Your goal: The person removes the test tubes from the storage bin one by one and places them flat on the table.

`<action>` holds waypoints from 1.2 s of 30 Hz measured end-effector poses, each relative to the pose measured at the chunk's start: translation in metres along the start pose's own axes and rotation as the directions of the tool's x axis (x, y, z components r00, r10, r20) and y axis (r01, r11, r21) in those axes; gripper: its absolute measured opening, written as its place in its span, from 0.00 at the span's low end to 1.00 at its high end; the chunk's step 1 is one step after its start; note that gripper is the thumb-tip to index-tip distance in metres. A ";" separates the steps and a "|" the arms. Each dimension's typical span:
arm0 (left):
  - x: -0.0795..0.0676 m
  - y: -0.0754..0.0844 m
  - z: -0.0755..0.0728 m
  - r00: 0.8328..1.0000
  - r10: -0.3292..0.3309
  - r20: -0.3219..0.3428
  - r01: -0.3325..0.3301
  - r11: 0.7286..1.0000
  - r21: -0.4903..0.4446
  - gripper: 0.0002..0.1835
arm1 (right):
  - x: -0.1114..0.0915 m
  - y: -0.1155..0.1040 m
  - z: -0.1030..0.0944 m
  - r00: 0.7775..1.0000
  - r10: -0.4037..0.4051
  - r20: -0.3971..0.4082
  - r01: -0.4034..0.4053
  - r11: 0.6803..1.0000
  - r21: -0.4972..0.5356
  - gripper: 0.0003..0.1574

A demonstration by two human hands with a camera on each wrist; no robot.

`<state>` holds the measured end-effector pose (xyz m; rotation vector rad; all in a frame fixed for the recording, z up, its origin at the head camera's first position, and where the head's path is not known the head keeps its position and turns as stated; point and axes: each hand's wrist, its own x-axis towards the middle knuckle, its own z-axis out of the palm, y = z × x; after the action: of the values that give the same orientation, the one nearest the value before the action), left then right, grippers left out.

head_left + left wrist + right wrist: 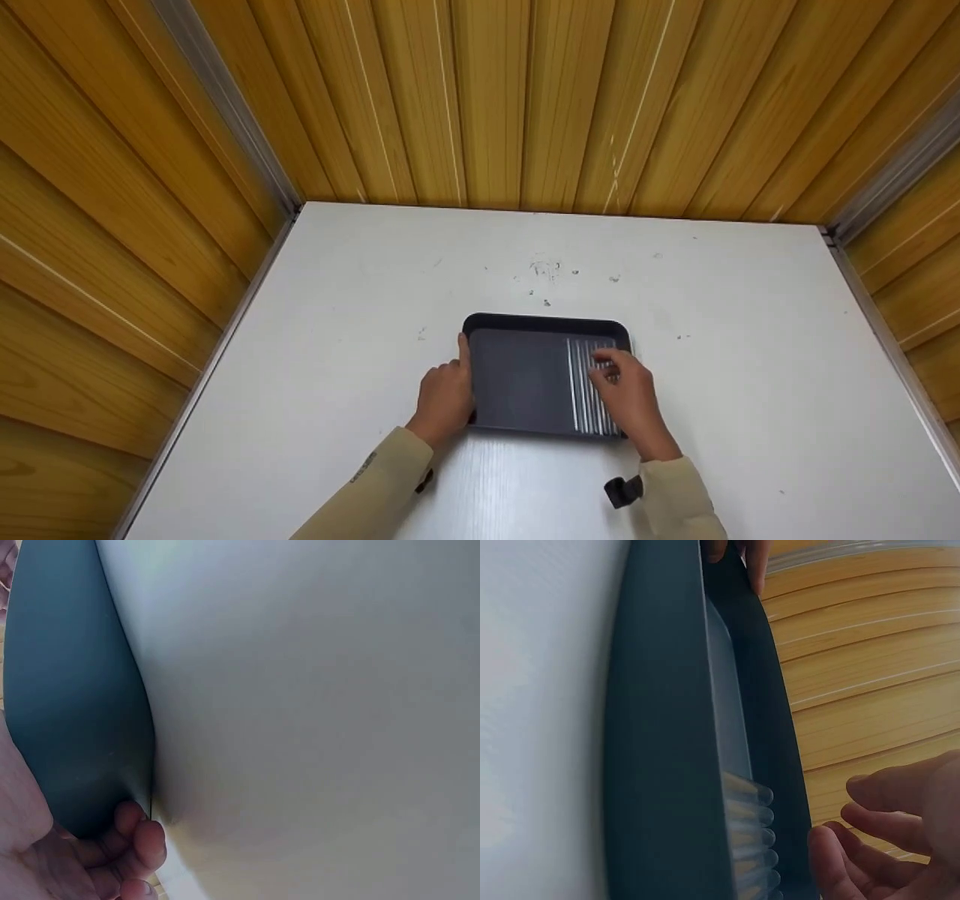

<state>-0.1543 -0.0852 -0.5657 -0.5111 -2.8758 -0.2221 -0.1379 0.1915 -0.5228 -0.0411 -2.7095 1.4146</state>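
A dark grey rectangular tray (517,382) lies on the white table. Several clear test tubes (583,390) lie side by side along its right end; their rounded tips (765,817) show in the right wrist view. My left hand (446,394) grips the tray's left end, its index finger stretched along the side. In the left wrist view, fingertips (150,840) of that hand curl around the tray's end. Above the tubes, my right hand (631,397) is held with fingers loosely bent and a gap between thumb and index finger. Nothing shows in that gap.
The white table (360,322) carries small dark marks behind the tray. Wood-look panels (487,105) wall it in at the back, left and right, with metal posts at the corners. A black strap piece (624,492) sits at the right wrist.
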 end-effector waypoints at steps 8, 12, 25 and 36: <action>-0.001 -0.002 0.001 0.999 0.008 -0.034 -0.008 1.000 -0.014 0.41 | -0.003 0.001 0.014 1.000 0.011 0.029 -0.010 1.000 -0.015 0.19; -0.001 -0.001 0.000 0.999 0.006 -0.042 -0.007 1.000 -0.020 0.40 | -0.005 0.000 0.022 1.000 -0.008 0.026 0.008 1.000 -0.020 0.17; 0.000 0.000 -0.002 0.999 -0.005 -0.033 0.004 1.000 -0.020 0.39 | -0.007 -0.002 0.036 0.998 -0.052 0.029 0.055 0.992 -0.112 0.17; -0.001 -0.001 -0.001 0.999 -0.001 -0.055 0.000 1.000 -0.017 0.39 | -0.014 -0.009 0.049 0.985 -0.171 0.025 0.171 0.936 -0.308 0.18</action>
<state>-0.1539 -0.0863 -0.5653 -0.4990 -2.8235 -0.2562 -0.1284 0.1449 -0.5440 0.1690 -2.8238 0.9354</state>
